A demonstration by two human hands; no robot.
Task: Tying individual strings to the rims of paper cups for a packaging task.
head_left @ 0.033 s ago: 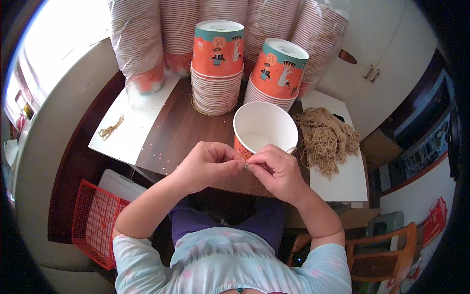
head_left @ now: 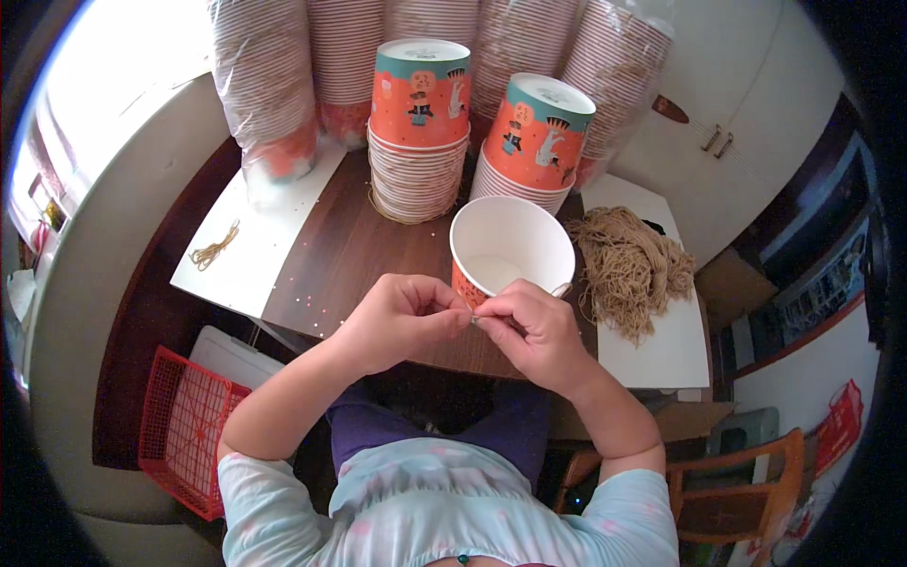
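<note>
An open paper bucket (head_left: 515, 250), white inside and orange outside, stands at the table's front edge, its mouth tipped slightly toward me. Just in front of its lower wall, my left hand (head_left: 411, 317) and my right hand (head_left: 534, 331) meet with fingertips pinched. Between them is a tiny pale thing, too small to make out. A light loop or bit of cord (head_left: 562, 290) shows at the bucket's right side, beside my right knuckles. To the right lies a tangled heap of tan cords (head_left: 638, 265).
Two upside-down bucket stacks, one left (head_left: 419, 104) and one right (head_left: 548, 132), stand behind. Tall plastic-wrapped stacks (head_left: 260, 85) line the back. A small cord bundle (head_left: 215, 246) lies on the white left panel. A red basket (head_left: 189, 425) sits lower left; a wooden chair (head_left: 737, 482) lower right.
</note>
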